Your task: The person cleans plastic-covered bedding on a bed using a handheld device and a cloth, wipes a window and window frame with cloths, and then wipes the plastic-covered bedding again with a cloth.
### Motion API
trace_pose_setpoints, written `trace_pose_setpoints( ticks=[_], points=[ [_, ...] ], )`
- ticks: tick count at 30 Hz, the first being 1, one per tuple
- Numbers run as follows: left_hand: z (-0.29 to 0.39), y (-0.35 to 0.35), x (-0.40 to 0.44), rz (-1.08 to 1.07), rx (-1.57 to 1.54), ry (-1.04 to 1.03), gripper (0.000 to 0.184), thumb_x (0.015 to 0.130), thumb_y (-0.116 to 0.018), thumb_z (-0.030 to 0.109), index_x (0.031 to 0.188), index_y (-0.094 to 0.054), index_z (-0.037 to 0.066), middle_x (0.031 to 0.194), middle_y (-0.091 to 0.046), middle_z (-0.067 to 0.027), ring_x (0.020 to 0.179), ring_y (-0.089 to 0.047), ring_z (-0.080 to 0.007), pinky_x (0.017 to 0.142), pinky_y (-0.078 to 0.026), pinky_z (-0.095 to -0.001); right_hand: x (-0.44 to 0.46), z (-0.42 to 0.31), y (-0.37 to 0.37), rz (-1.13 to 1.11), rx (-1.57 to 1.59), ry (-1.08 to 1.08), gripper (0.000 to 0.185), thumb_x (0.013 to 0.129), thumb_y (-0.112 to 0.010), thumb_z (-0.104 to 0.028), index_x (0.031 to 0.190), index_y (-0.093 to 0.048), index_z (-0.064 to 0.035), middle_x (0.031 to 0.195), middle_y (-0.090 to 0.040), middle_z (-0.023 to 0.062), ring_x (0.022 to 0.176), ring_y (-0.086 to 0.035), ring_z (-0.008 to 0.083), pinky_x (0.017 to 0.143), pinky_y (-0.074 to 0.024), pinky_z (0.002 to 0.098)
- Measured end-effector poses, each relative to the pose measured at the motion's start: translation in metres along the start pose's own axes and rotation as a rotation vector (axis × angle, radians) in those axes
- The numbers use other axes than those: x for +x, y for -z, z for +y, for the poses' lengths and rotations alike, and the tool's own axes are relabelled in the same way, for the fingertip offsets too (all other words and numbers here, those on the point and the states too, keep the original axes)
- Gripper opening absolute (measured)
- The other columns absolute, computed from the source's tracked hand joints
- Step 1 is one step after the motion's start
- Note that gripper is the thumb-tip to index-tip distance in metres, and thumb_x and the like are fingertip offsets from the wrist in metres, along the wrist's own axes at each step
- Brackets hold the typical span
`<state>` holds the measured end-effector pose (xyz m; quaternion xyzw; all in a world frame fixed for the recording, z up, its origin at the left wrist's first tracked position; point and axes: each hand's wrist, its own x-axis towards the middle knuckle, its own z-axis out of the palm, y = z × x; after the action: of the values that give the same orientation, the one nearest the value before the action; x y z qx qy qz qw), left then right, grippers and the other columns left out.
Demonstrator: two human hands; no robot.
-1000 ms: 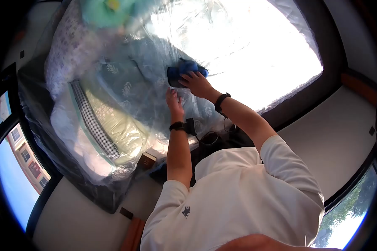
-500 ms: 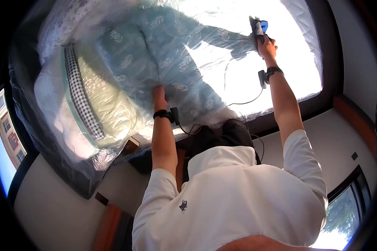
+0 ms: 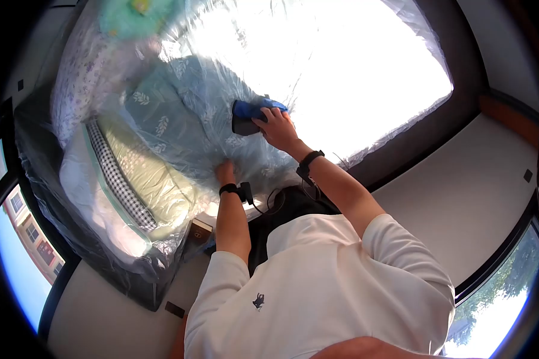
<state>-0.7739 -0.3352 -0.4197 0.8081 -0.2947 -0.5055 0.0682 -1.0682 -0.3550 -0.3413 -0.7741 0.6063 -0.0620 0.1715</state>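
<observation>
My right hand is closed on a blue and black handheld tool, whose exact kind I cannot make out. The tool rests on or just over the clear plastic sheet covering the bed. Under the plastic lies a blue-green quilt with pale leaf prints, washed out white where sunlight falls. To the left and nearer my body, my left hand is against the quilt and plastic, its fingers mostly hidden. Each wrist wears a black strap with a small box and cable.
On the left, a yellowish pillow with a checked edge lies beneath the plastic. A green item is at the far end. A small brown box sits by the near bed edge. Dark bed frame runs along the right.
My right hand has drawn the tool from the far right back toward the left and closer to me. My left hand stays in nearly the same place; the view has shifted.
</observation>
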Motion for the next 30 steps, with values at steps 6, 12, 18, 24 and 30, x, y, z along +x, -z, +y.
trace_pose_setpoints(
  ticks=[6, 12, 18, 24, 30],
  points=[
    [-0.015, -0.039, -0.004, 0.133, 0.318, -0.260, 0.035, 0.090, -0.059, 0.029, 0.116, -0.055, 0.006, 0.127, -0.051, -0.0128, 0.101, -0.053, -0.0271, 0.069, -0.050, -0.0383, -0.009, 0.107, 0.052, 0.220, -0.076, -0.149, 0.046, 0.088, -0.065, -0.021, 0.133, -0.060, -0.0296, 0.137, -0.050, 0.0053, 0.116, -0.051, 0.0290, 0.096, -0.0423, 0.0447],
    [-0.007, -0.028, -0.008, -0.125, -0.138, 0.275, 0.025, 0.088, -0.061, 0.024, 0.108, -0.056, 0.012, 0.112, -0.053, -0.0047, 0.094, -0.052, -0.0208, 0.065, -0.049, -0.0353, -0.023, 0.251, 0.031, 0.280, 0.260, -0.743, 0.056, 0.089, -0.057, -0.038, 0.141, -0.048, -0.0187, 0.132, -0.049, 0.0238, 0.114, -0.051, 0.0462, 0.102, -0.0384, 0.0525],
    [0.009, -0.043, -0.018, -0.095, -0.014, 0.126, 0.033, 0.086, -0.062, 0.031, 0.111, -0.059, 0.009, 0.116, -0.056, -0.0101, 0.104, -0.053, -0.0251, 0.076, -0.052, -0.0408, -0.084, 0.161, -0.032, 0.267, 0.388, -1.099, 0.057, 0.089, -0.055, -0.040, 0.132, -0.038, -0.0047, 0.123, -0.042, 0.0354, 0.111, -0.049, 0.0555, 0.099, -0.0374, 0.0582],
    [0.009, -0.088, -0.084, 0.100, 0.667, -0.290, 0.102, 0.082, -0.065, 0.046, 0.156, -0.007, 0.004, 0.158, -0.001, -0.0340, 0.144, -0.015, -0.0533, 0.114, -0.024, -0.0592, -0.108, -0.002, -0.109, -0.056, 0.854, -1.036, 0.071, 0.082, -0.067, -0.030, 0.133, -0.026, -0.0038, 0.124, -0.038, 0.0383, 0.105, -0.057, 0.0567, 0.092, -0.0514, 0.0545],
    [-0.003, -0.106, -0.121, 0.259, 0.581, -0.918, 0.092, 0.079, -0.069, 0.030, 0.153, -0.021, 0.006, 0.156, -0.015, -0.0301, 0.142, -0.022, -0.0497, 0.114, -0.024, -0.0590, -0.144, 0.000, -0.071, -0.265, 0.890, -0.827, 0.077, 0.079, -0.070, -0.038, 0.139, -0.039, 0.0005, 0.120, -0.056, 0.0337, 0.111, -0.060, 0.0454, 0.096, -0.0491, 0.0459]
  ],
)
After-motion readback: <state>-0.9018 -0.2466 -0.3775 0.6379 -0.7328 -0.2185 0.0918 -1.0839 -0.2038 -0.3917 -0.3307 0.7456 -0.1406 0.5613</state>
